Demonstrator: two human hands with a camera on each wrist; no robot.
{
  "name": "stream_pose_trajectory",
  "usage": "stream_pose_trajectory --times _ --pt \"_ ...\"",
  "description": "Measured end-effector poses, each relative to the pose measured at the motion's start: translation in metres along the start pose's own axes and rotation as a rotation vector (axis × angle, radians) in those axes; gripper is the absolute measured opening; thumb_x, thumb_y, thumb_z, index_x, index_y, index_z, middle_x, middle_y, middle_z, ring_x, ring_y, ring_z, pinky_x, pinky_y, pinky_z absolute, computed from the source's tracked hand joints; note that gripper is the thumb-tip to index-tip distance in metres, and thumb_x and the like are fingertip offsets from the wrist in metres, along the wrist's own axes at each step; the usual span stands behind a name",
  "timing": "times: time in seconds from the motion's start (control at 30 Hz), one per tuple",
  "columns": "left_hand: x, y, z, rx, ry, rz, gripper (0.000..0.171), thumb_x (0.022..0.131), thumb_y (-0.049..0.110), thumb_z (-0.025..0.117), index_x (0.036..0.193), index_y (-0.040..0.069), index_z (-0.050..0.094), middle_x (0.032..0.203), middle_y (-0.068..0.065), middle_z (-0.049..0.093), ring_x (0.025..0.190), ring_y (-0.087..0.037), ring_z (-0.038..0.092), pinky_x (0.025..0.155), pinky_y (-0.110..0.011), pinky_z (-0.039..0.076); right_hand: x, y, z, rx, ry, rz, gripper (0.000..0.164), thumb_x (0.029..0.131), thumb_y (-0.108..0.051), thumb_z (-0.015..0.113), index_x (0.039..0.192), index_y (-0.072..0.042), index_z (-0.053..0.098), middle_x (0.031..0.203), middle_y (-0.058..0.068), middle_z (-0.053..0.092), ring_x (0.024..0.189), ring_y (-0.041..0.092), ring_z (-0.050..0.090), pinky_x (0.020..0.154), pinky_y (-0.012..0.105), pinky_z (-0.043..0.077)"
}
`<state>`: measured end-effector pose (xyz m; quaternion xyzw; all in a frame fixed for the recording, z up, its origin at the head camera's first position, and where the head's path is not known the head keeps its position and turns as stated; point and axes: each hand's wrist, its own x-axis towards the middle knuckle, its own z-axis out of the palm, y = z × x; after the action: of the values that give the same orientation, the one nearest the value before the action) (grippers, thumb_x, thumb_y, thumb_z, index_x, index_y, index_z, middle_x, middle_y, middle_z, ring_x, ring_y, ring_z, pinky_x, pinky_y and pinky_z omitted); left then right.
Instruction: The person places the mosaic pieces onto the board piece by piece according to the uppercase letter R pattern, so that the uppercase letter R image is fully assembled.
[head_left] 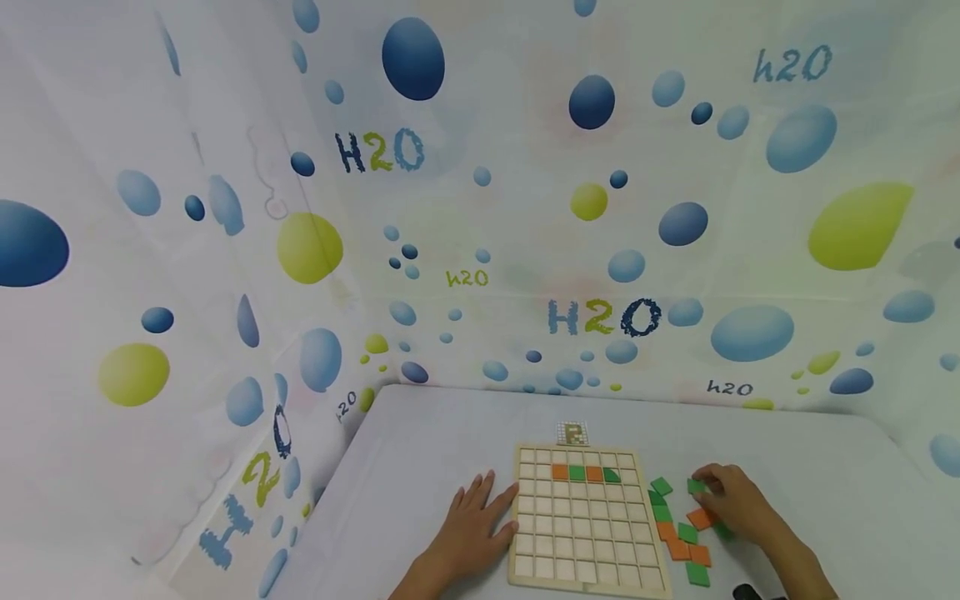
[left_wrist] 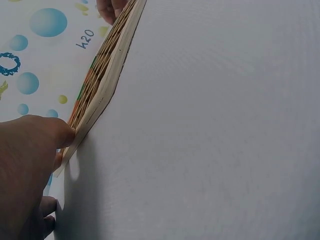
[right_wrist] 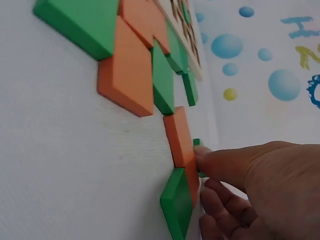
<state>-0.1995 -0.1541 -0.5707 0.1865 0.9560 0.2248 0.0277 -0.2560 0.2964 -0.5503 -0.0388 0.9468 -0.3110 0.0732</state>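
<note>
A wooden grid board (head_left: 573,527) lies on the table, with orange and green tiles (head_left: 577,473) in one upper row; the last is a dark green piece with a rounded corner (head_left: 611,476). My left hand (head_left: 471,527) rests beside the board, fingers spread, thumb and index finger touching its left edge. Among the loose tiles to the right, my right hand (head_left: 738,506) pinches a small green tile (head_left: 695,485) between thumb and fingers. Just below that hand are an orange tile (head_left: 701,519) and another green tile (right_wrist: 176,204), partly hidden in the head view.
Several more orange tiles (head_left: 678,549) and green tiles (head_left: 697,574) lie along the board's right side. A small pattern card (head_left: 573,433) sits behind the board. A black object (head_left: 747,592) shows at the bottom edge. Printed curtains (head_left: 517,217) enclose the white table (head_left: 450,425).
</note>
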Motion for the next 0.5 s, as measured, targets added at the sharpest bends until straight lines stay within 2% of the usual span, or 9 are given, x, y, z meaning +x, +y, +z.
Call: stream_pose_trajectory --times 0.3,0.5 --pt "0.0 -0.001 0.0 -0.002 -0.007 0.001 0.059 0.107 0.05 0.049 0.162 0.029 0.044 0.171 -0.021 0.031 0.158 -0.046 0.028 0.121 -0.072 0.023 0.01 -0.002 0.016 -0.009 0.1 -0.062 0.027 0.099 -0.012 0.071 0.12 0.005 0.066 0.115 0.021 0.061 0.103 0.03 0.061 0.092 0.054 0.054" --pt "0.0 0.0 -0.001 -0.014 -0.004 -0.002 0.058 0.107 0.05 0.049 0.162 0.029 0.045 0.171 -0.021 0.03 0.158 -0.046 0.027 0.122 -0.072 0.022 0.019 -0.01 0.021 0.002 0.114 -0.089 0.026 0.101 -0.01 0.068 0.12 0.007 0.063 0.114 0.021 0.061 0.101 0.029 0.06 0.09 0.051 0.054"
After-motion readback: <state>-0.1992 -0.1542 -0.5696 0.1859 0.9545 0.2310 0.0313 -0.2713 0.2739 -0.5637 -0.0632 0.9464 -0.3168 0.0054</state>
